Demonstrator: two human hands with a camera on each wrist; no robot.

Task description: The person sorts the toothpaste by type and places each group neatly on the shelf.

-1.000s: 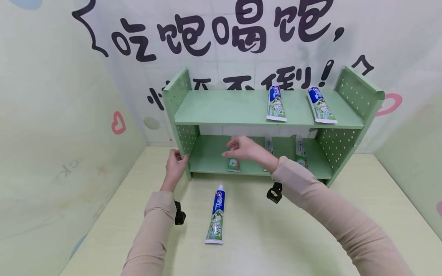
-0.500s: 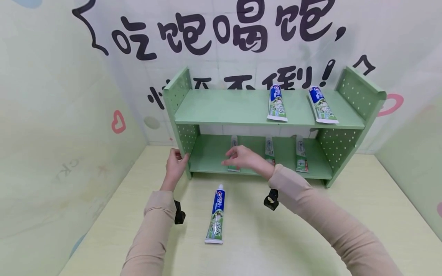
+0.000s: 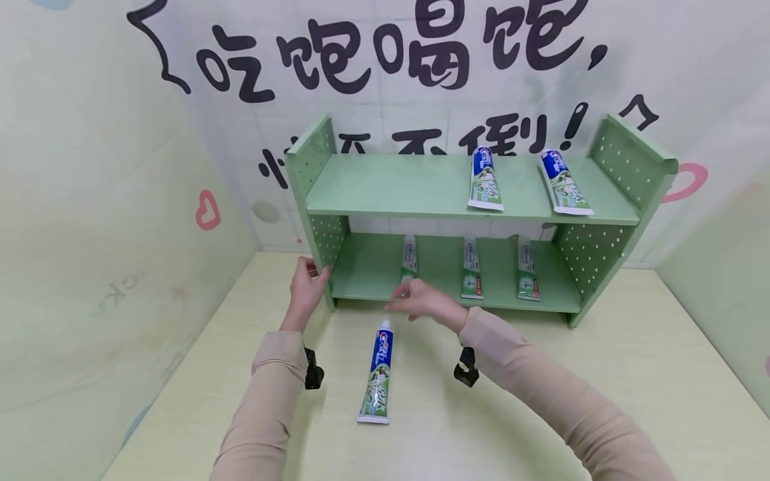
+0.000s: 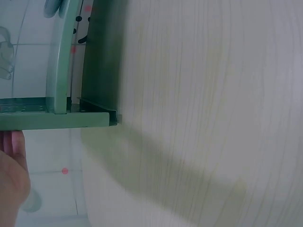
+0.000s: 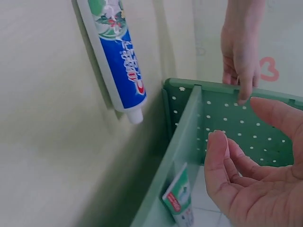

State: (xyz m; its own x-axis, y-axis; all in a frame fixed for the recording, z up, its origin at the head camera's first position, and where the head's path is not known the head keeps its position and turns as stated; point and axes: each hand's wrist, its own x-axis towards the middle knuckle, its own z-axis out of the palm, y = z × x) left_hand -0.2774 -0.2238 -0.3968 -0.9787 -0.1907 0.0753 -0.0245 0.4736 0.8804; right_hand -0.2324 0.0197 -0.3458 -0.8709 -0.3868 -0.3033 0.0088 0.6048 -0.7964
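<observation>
My left hand [image 3: 307,290] holds the left side panel of a green two-tier shelf [image 3: 385,187], thumb by its front edge, as the right wrist view also shows. In front of the lower tier is my right hand [image 3: 424,300], fingers loosely bent, thumb apart, nothing between them. It partly hides the front end of a green-and-grey toothpaste tube [image 3: 409,254] lying on that tier. Just below the hand, a blue-and-green toothpaste tube [image 3: 377,377] lies on the table, cap toward the shelf. The right wrist view shows this tube [image 5: 120,66] left of the hand.
On the lower tier lie two more green-and-grey tubes [image 3: 472,270]. The upper tier bears two blue-and-green tubes, one near the middle [image 3: 484,180] and one at the right [image 3: 567,187]. A wall with large black lettering [image 3: 337,57] stands behind the shelf on the pale table [image 3: 481,427].
My right hand has moved down and toward me from over the lower-left tube to the shelf's front edge, uncovering more of the lower tubes. The left hand stays put.
</observation>
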